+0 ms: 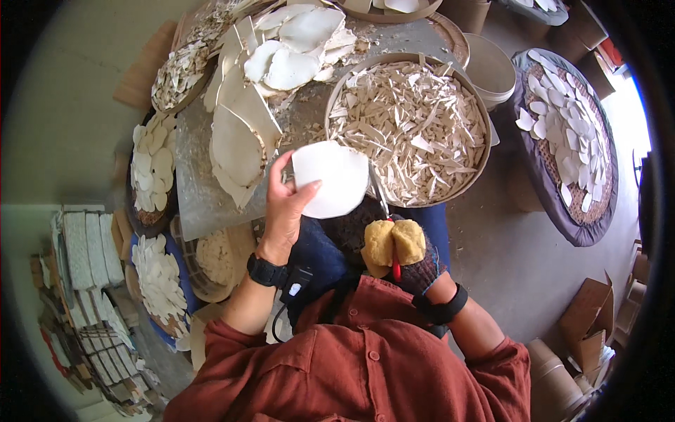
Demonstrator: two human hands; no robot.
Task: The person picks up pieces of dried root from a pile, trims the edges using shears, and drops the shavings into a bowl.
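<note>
My left hand (pixel 287 211) grips a thin, pale white piece (pixel 330 176) with a trimmed, many-sided outline, thumb over its face. My right hand (pixel 415 267), in a dark knit glove, is shut on shears (pixel 396 271) with red handles and yellow foam padding (pixel 380 245). The blades (pixel 378 191) rise beside the white piece's right edge; whether they touch it I cannot tell. Just beyond is a round tray of narrow white offcuts (pixel 401 126). Larger white sheets (pixel 232 151) lie stacked on a grey, debris-strewn work surface (pixel 193 190) to the upper left.
An oval tray of white pieces (pixel 566 137) stands at right, near a white bucket (pixel 492 67). More laden trays (pixel 155 281) line my left, with stacked pale bundles (pixel 91 253) beyond. Cardboard (pixel 583 316) lies at lower right. My legs (pixel 323 253) are below my hands.
</note>
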